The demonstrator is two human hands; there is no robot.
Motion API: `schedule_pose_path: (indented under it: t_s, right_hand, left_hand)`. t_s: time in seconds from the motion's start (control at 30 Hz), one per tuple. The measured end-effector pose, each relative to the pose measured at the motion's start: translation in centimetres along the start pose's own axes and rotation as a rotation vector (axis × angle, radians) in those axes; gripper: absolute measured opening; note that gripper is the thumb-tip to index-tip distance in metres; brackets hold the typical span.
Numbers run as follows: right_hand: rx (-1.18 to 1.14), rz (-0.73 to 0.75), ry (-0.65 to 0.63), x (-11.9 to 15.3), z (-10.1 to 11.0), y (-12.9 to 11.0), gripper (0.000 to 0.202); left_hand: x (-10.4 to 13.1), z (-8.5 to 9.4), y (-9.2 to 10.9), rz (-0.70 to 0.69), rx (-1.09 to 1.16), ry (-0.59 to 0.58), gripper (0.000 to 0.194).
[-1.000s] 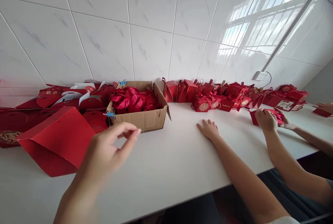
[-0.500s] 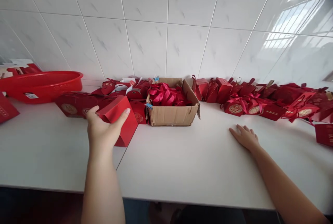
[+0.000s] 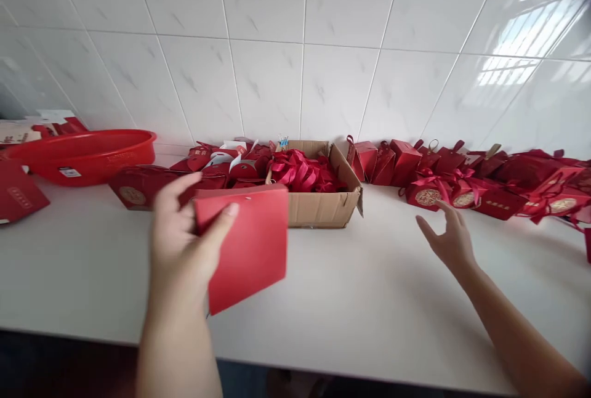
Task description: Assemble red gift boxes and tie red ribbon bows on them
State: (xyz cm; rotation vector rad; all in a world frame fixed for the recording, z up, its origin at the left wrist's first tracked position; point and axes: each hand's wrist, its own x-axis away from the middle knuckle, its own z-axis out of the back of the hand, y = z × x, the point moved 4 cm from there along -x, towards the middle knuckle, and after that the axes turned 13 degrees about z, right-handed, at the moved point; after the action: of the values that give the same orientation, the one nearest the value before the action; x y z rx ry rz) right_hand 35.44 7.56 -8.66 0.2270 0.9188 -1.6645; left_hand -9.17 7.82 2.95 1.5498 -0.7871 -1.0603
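My left hand grips a red paper gift box by its upper left part, thumb on the near face. The box is held above the white table, and a small hole shows near its top edge. Raised over the table on the right, my right hand holds nothing, its thumb and fingers apart. Behind the held box stands a cardboard box full of shiny red ribbons. The lower left corner of the cardboard box is hidden by the red one.
A red plastic basin stands at the back left, with a red box before it. More red boxes lie left of the cardboard box. Several ribbon-tied gift boxes line the back right. Behind runs a tiled wall.
My left hand has brought the red gift box rightward and nearer, turning its flat face toward me. My right hand has lifted off the table, with its fingers spread.
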Motion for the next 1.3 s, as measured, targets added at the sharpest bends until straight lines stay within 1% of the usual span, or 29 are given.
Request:
schedule_pose_path:
  t_s: [0.03, 0.07, 0.1, 0.17, 0.2, 0.27, 0.3, 0.37, 0.47, 0.53, 0.6, 0.63, 0.67, 0.7, 0.77, 0.87, 0.93, 1.0, 1.07, 1.1, 1.13, 1.2, 1.27, 1.3]
  right_hand:
    - [-0.201, 0.102, 0.001, -0.1, 0.3, -2.6, 0.064]
    - [-0.43, 0.172, -0.054, 0.0, 0.5, -5.3, 0.064]
    - [-0.632, 0.206, -0.117, 0.2, 0.5, -7.9, 0.068]
    - [-0.945, 0.259, -0.211, 0.7, 0.4, -12.3, 0.082]
    - [-1.068, 0.272, -0.265, 1.0, 0.1, -13.9, 0.09]
    - [-1.237, 0.213, -0.33, 1.7, -0.7, -15.8, 0.098]
    - [-1.283, 0.164, -0.32, 2.0, -1.0, -16.1, 0.097]
    - [-1.311, 0.072, -0.255, 2.5, -1.5, -16.0, 0.092]
    - [-1.295, 0.023, -0.167, 2.9, -1.6, -15.4, 0.087]
    - [-1.289, 0.02, -0.147, 3.1, -1.6, -15.0, 0.08]
    - [-1.28, -0.001, -0.154, 3.1, -1.6, -14.5, 0.058]
    - [-1.275, -0.016, -0.16, 3.1, -1.7, -14.3, 0.045]
    - [-1.266, -0.03, -0.168, 3.1, -1.8, -14.1, 0.034]
    - [-1.257, -0.04, -0.173, 3.1, -1.8, -14.0, 0.027]
    - [-1.242, -0.038, -0.167, 3.1, -1.8, -13.9, 0.022]
    - [-1.26, -0.015, -0.176, 3.2, -1.8, -14.2, 0.02]
    - [-1.301, -0.018, -0.213, 3.4, -2.1, -14.4, 0.021]
    - [-1.332, -0.032, -0.237, 3.6, -2.4, -14.5, 0.021]
    - [-1.368, -0.046, -0.241, 3.7, -2.6, -14.4, 0.02]
    - [-1.409, -0.062, -0.242, 3.6, -2.7, -14.3, 0.019]
    - [-1.477, -0.095, -0.252, 3.5, -2.8, -14.1, 0.018]
    - [-1.646, -0.189, -0.288, 3.2, -3.2, -13.6, 0.018]
    - [-1.779, -0.277, -0.327, 2.8, -3.8, -13.0, 0.02]
    - [-1.816, -0.304, -0.348, 2.7, -4.2, -12.7, 0.023]
  left_hand:
    - [0.6, -1.5, -0.3, 0.061, 0.041, -0.112, 0.075]
    - [1.2, -3.1, -0.6, 0.1, 0.08, -0.212, 0.076]
    - [1.8, -4.8, -1.0, 0.129, 0.109, -0.318, 0.076]
    - [3.1, -7.6, -1.9, 0.149, 0.132, -0.458, 0.074]
    - [3.8, -8.9, -2.4, 0.16, 0.122, -0.522, 0.074]
    - [4.8, -10.8, -3.3, 0.175, 0.101, -0.595, 0.072]
    - [5.2, -11.5, -3.7, 0.178, 0.097, -0.61, 0.07]
    - [5.6, -12.3, -4.3, 0.168, 0.099, -0.61, 0.066]
    - [5.7, -12.9, -4.7, 0.139, 0.073, -0.621, 0.064]
    - [5.6, -13.0, -4.9, 0.114, -0.003, -0.648, 0.049]
    - [5.5, -13.0, -5.0, 0.093, -0.09, -0.675, 0.028]
    - [5.4, -13.0, -5.1, 0.086, -0.123, -0.682, 0.022]
    - [5.4, -12.9, -5.2, 0.084, -0.146, -0.687, 0.02]
    - [5.4, -12.9, -5.3, 0.084, -0.159, -0.687, 0.02]
    - [5.4, -12.9, -5.4, 0.074, -0.155, -0.659, 0.02]
    - [5.3, -12.9, -5.4, 0.07, -0.096, -0.625, 0.02]
    - [5.3, -12.9, -5.5, 0.108, -0.079, -0.661, 0.021]
    - [5.1, -12.8, -5.3, 0.14, -0.092, -0.73, 0.021]
    - [4.7, -12.5, -4.7, 0.119, -0.101, -0.774, 0.02]
    - [4.3, -12.2, -4.2, 0.098, -0.091, -0.77, 0.02]
    - [3.8, -12.0, -3.5, 0.076, -0.068, -0.75, 0.02]
    - [2.5, -11.7, -1.8, 0.042, 0.001, -0.672, 0.021]
    - [0.8, -12.3, 0.3, 0.008, 0.031, -0.597, 0.019]
    - [-0.1, -13.1, 1.4, -0.013, -0.014, -0.579, 0.017]
